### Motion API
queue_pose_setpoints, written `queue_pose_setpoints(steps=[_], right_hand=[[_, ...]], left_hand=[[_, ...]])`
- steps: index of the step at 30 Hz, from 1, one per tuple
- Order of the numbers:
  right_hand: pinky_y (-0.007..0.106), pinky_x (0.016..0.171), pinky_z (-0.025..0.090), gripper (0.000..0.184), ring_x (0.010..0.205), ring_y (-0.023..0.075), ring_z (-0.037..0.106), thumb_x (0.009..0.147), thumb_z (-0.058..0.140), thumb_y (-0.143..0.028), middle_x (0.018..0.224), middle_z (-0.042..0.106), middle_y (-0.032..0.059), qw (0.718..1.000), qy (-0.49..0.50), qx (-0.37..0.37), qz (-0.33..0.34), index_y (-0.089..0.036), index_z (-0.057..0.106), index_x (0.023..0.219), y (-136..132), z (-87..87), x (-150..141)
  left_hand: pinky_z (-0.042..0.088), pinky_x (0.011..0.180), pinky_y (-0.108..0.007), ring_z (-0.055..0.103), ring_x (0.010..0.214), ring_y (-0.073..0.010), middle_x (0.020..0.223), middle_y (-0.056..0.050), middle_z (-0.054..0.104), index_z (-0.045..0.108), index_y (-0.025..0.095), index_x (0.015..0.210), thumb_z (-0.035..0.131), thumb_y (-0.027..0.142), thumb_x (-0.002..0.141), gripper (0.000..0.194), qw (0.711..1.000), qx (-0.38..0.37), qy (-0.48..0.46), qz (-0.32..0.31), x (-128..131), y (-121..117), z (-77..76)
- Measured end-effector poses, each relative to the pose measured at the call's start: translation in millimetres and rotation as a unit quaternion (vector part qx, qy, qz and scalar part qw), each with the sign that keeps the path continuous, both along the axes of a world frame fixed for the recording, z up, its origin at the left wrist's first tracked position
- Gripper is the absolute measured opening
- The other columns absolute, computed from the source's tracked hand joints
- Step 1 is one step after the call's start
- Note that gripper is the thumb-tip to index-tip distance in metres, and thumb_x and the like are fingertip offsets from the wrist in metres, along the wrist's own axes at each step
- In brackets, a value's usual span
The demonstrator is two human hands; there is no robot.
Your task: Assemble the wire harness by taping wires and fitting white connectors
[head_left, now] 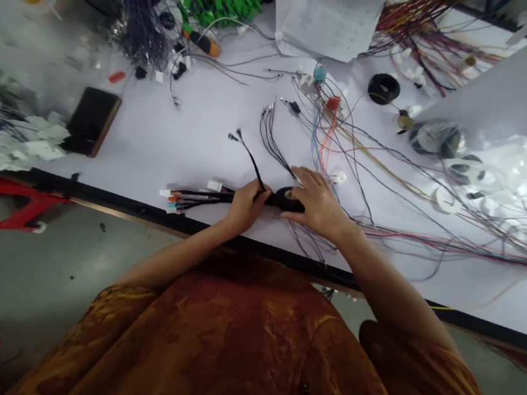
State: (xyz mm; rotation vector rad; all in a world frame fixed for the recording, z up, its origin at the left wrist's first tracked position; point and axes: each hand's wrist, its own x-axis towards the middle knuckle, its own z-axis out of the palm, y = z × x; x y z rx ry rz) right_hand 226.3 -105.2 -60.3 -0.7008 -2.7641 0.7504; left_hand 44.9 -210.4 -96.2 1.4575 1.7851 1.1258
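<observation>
My left hand [245, 208] is closed round a wire harness [205, 194] near the table's front edge. Wrapped branches of that harness spread to the left, ending in white, orange and light blue connectors [173, 201]. One thin black branch [250, 157] sticks up past my left thumb. In my right hand [317, 204] is a roll of black tape [285, 198], held against the bundle just right of my left hand. Several loose dark wires [273, 140] with bare terminals run up from beside my right fingers. Further wires trail off to the right.
A second black tape roll [383, 89] lies at the back. A dark phone-like slab [91, 122] is on the left, beside a heap of white connectors [19, 136]. Behind are green-ended wires [226, 1], paper sheets [333, 19] and an orange-handled tool [205, 43]. Tangled wires cover the right.
</observation>
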Motion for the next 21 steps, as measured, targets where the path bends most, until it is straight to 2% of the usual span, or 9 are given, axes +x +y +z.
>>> queue_pose_setpoints(steps=[3, 5, 7, 9, 13, 16, 17, 19, 21], right_hand=[[0.056, 0.109, 0.038, 0.033, 0.13, 0.0368, 0.048, 0.079, 0.075, -0.046, 0.14, 0.053, 0.0172, 0.999, -0.029, -0.036, -0.018, -0.017, 0.065, 0.091, -16.8, -0.1, 3.1], [0.052, 0.105, 0.043, 0.031, 0.122, 0.0334, 0.054, 0.081, 0.072, -0.036, 0.129, 0.059, 0.0174, 0.996, -0.035, -0.064, -0.058, -0.016, 0.062, 0.103, -26.3, -2.8, -0.4], [0.049, 0.103, 0.045, 0.049, 0.118, 0.0313, 0.055, 0.078, 0.07, -0.028, 0.122, 0.06, 0.016, 0.993, -0.035, -0.077, -0.083, -0.014, 0.055, 0.123, -31.1, -4.8, -6.5], [0.048, 0.102, 0.044, 0.061, 0.116, 0.0313, 0.053, 0.076, 0.068, -0.025, 0.119, 0.059, 0.0148, 0.993, -0.05, -0.073, -0.074, -0.014, 0.051, 0.133, -30.4, -4.9, -10.8], [0.044, 0.096, 0.045, 0.04, 0.111, 0.0298, 0.051, 0.075, 0.065, -0.025, 0.115, 0.057, 0.0127, 0.994, -0.081, -0.069, -0.015, -0.016, 0.061, 0.115, -18.1, -2.4, -11.9], [0.039, 0.091, 0.044, 0.019, 0.102, 0.0263, 0.054, 0.082, 0.058, -0.023, 0.104, 0.061, 0.011, 0.994, -0.092, -0.06, -0.02, -0.015, 0.063, 0.098, -15.8, -2.2, -19.3], [0.038, 0.089, 0.044, 0.013, 0.098, 0.0255, 0.054, 0.085, 0.054, -0.021, 0.099, 0.062, 0.0109, 0.993, -0.103, -0.047, -0.036, -0.015, 0.062, 0.093, -20.5, -1.8, -24.0], [0.038, 0.085, 0.043, 0.017, 0.093, 0.0247, 0.055, 0.09, 0.045, -0.015, 0.094, 0.062, 0.012, 0.991, -0.123, -0.007, -0.051, -0.015, 0.062, 0.088, -39.4, 1.7, -33.7], [0.037, 0.081, 0.042, 0.019, 0.089, 0.0238, 0.055, 0.09, 0.044, -0.012, 0.091, 0.062, 0.0117, 0.994, -0.103, 0.022, 0.014, -0.016, 0.061, 0.085, -64.5, 10.1, -39.1]], left_hand=[[0.048, 0.081, -0.03, 0.064, 0.085, -0.018, 0.09, -0.004, 0.069, 0.063, 0.018, 0.093, 0.055, 0.03, 0.091, 0.015, 0.998, -0.036, -0.055, -0.023, -5.0, 4.0, -1.7], [0.048, 0.083, -0.03, 0.064, 0.086, -0.0178, 0.091, -0.004, 0.07, 0.064, 0.018, 0.092, 0.061, 0.027, 0.086, 0.011, 0.994, -0.05, -0.082, -0.059, -8.8, 5.4, -2.5], [0.048, 0.081, -0.029, 0.064, 0.083, -0.0172, 0.088, -0.002, 0.07, 0.063, 0.017, 0.088, 0.063, 0.023, 0.083, 0.008, 0.992, -0.057, -0.093, -0.066, -11.2, 6.0, -3.9], [0.047, 0.077, -0.028, 0.063, 0.078, -0.0162, 0.082, -0.001, 0.069, 0.063, 0.017, 0.086, 0.063, 0.024, 0.083, 0.008, 0.993, -0.052, -0.09, -0.05, -11.0, 5.8, -5.7], [0.047, 0.072, -0.026, 0.062, 0.073, -0.015, 0.078, -0.001, 0.068, 0.064, 0.016, 0.086, 0.065, 0.03, 0.085, 0.014, 0.996, -0.024, -0.078, -0.03, -5.2, 3.0, -7.7], [0.046, 0.07, -0.025, 0.061, 0.071, -0.0142, 0.076, 0.0, 0.067, 0.063, 0.016, 0.083, 0.065, 0.028, 0.084, 0.012, 0.997, -0.01, -0.068, -0.027, -0.6, 1.2, -7.8], [0.046, 0.07, -0.025, 0.061, 0.071, -0.014, 0.075, 0.001, 0.067, 0.063, 0.017, 0.083, 0.065, 0.027, 0.084, 0.01, 0.998, -0.008, -0.065, -0.024, 0.5, 1.3, -8.0], [0.046, 0.069, -0.025, 0.06, 0.07, -0.0137, 0.074, 0.001, 0.066, 0.061, 0.017, 0.082, 0.063, 0.023, 0.083, 0.007, 0.998, -0.008, -0.056, -0.011, 1.3, 3.2, -8.8], [0.046, 0.069, -0.025, 0.059, 0.069, -0.0137, 0.073, 0.001, 0.065, 0.06, 0.017, 0.08, 0.062, 0.02, 0.082, 0.005, 0.999, -0.005, -0.039, 0.011, 0.0, 6.7, -9.8]])
